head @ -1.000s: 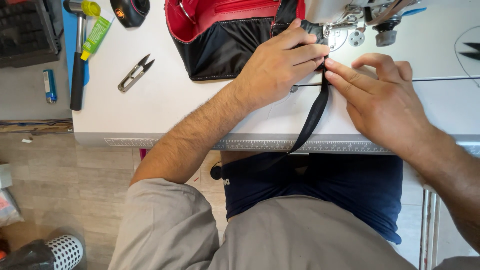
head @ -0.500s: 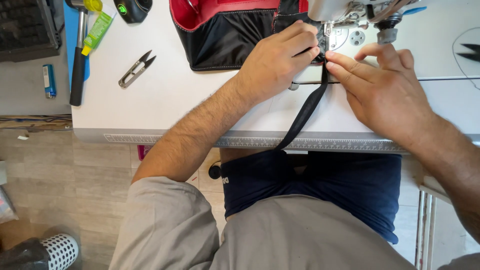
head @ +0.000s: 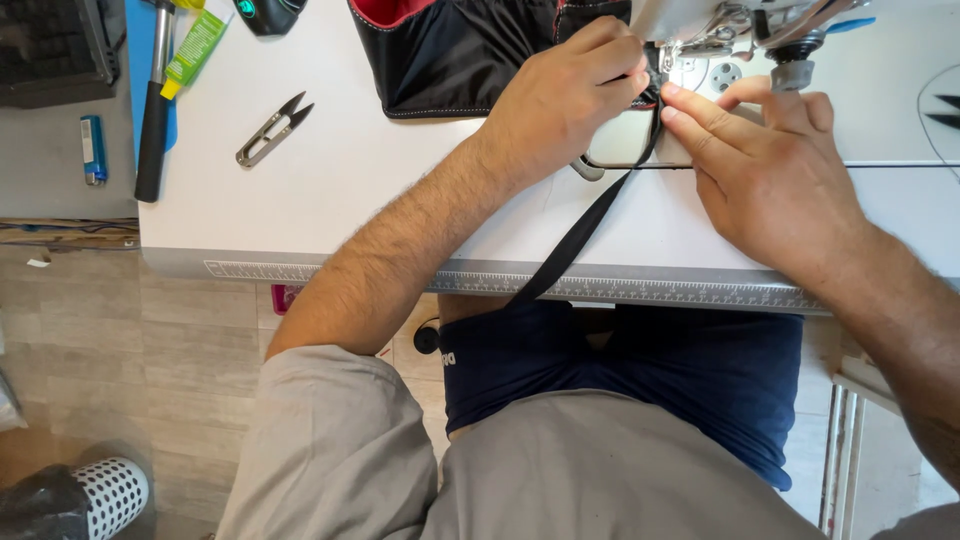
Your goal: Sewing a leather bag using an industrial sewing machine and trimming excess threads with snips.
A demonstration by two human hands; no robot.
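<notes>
Left hand (head: 565, 95) is curled closed, fingers pinching the top end of a narrow black webbing strap (head: 585, 230) against a black fabric bag with red lining (head: 450, 55), right by the foot of a white sewing machine (head: 700, 25). The pinch point itself is hidden under the fingertips. Right hand (head: 770, 175) lies flat, fingers straight, pressing down just beside the strap; whether it grips anything can't be told. The strap runs diagonally down across the white worktable (head: 330, 190) and over its ruler-marked front edge; its lower end is lost against the person's dark blue shirt. The bag and machine head are cut off by the top edge. Off to the left: small metal thread snips (head: 270, 130), a black-handled hammer (head: 152, 110), its head out of frame, and a blue lighter (head: 92, 150).
</notes>
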